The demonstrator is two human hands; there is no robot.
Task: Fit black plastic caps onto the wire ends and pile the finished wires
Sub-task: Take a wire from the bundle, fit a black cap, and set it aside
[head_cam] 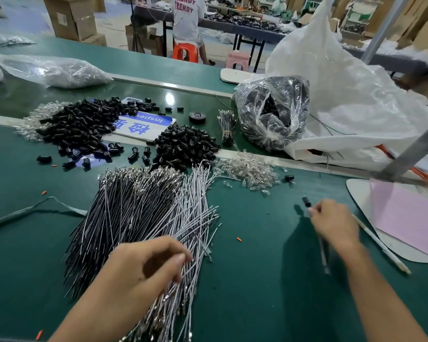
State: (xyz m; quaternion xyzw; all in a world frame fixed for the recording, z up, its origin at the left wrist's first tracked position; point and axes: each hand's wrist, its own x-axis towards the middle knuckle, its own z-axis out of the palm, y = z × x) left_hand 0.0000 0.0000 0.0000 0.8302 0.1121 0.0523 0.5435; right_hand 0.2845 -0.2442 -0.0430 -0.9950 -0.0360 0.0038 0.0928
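The right hand pinches a thin wire tipped with a small black plastic cap, carrying it right of the big fanned heap of black and white wires on the green tabletop, probably toward a finished pile. The left hand curls loosely closed on the heap's near strands, seemingly picking the next; loose black caps lie just behind the heap, within reach.

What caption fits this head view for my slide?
Right hand holds a capped wire above the green table while the left hand reaches into the wire pile.
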